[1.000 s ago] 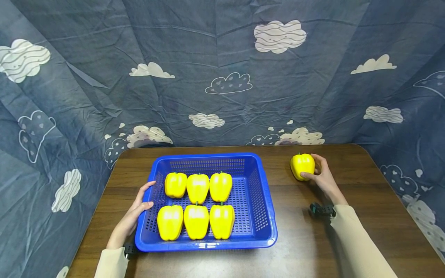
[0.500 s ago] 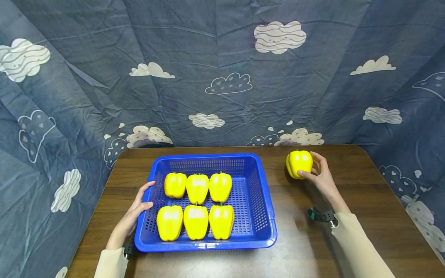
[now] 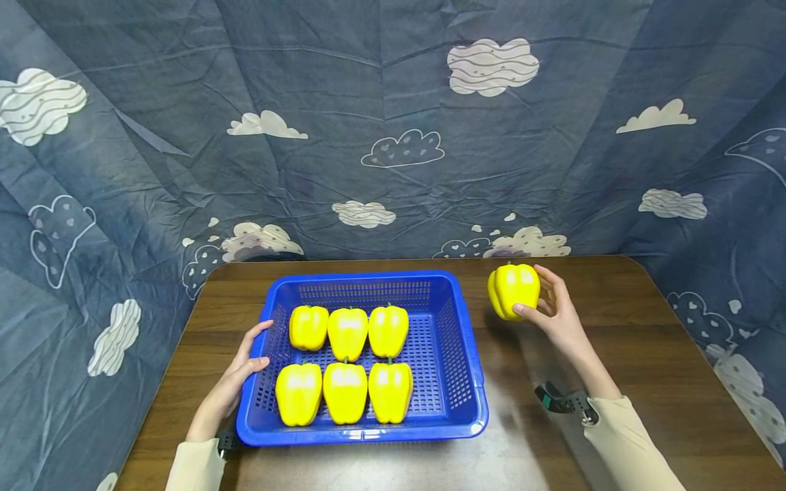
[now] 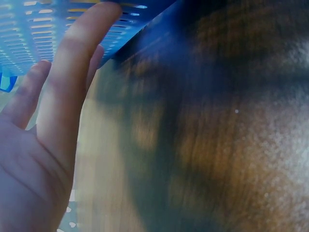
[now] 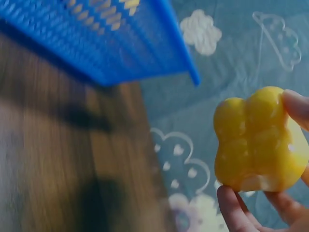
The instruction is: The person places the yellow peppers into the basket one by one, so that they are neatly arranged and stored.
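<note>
My right hand holds a yellow bell pepper by its right side, thumb in front and fingers behind. The pepper hangs above the table to the right of a blue plastic basket. In the right wrist view its lobed underside faces the camera, with fingertips around it. Inside the basket, several more yellow bell peppers lie in two rows, stems toward the back. My left hand rests against the basket's left side with fairly straight fingers, their tips at the rim. In the left wrist view those fingers touch the slotted wall.
Right of the peppers, a strip of perforated basket floor shows. The basket stands on a brown wooden table. Behind and around the table hangs a dark blue curtain with white cloud prints. A dark camera band sits on the right wrist.
My right hand has raised the bell pepper off the table and carried it left toward the basket. The left hand, the basket and the peppers inside have stayed put.
</note>
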`<state>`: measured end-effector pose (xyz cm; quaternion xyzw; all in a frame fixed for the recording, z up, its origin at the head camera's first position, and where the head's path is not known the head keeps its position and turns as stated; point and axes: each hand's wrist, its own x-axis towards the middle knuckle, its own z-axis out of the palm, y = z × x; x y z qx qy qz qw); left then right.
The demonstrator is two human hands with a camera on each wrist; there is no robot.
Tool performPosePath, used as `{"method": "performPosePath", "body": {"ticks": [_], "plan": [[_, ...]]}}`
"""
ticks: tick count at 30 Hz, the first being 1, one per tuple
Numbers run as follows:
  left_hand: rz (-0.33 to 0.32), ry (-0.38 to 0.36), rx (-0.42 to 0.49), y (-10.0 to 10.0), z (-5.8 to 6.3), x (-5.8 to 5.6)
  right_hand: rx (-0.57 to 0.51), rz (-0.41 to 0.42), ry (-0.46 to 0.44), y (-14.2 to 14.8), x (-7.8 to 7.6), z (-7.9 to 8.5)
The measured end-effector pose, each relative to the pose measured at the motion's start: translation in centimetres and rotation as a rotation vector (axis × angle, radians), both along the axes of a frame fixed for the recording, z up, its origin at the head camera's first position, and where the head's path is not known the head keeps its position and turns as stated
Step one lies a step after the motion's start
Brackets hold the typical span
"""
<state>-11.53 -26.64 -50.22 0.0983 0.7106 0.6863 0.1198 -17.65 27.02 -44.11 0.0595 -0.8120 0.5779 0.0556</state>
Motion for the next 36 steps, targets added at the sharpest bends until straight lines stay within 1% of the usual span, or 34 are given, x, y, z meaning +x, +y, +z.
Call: {"method": "performPosePath", "body": {"ticks": [8,14,19,27,36], "plan": [[0.007,-0.018,-0.006,-0.1,-0.2,0.0,-0.019,0.035,-0.02,-2.3,1.4,1.6],[0.003,-0.022,0.006,-0.2,-0.4,0.0,-0.061,0.072,-0.02,-3.8,2.1,2.3],[0.005,-0.02,0.009,-0.2,-0.4,0.0,-0.09,0.093,-0.024,-4.8,2.5,2.5],[0.006,-0.039,0.013,-0.1,-0.3,0.0,-0.119,0.132,-0.022,-6.3,3.2,2.6],[0.012,-0.03,0.001,-0.1,-0.2,0.0,-0.1,0.183,-0.015,-8.5,4.4,2.2]]}}
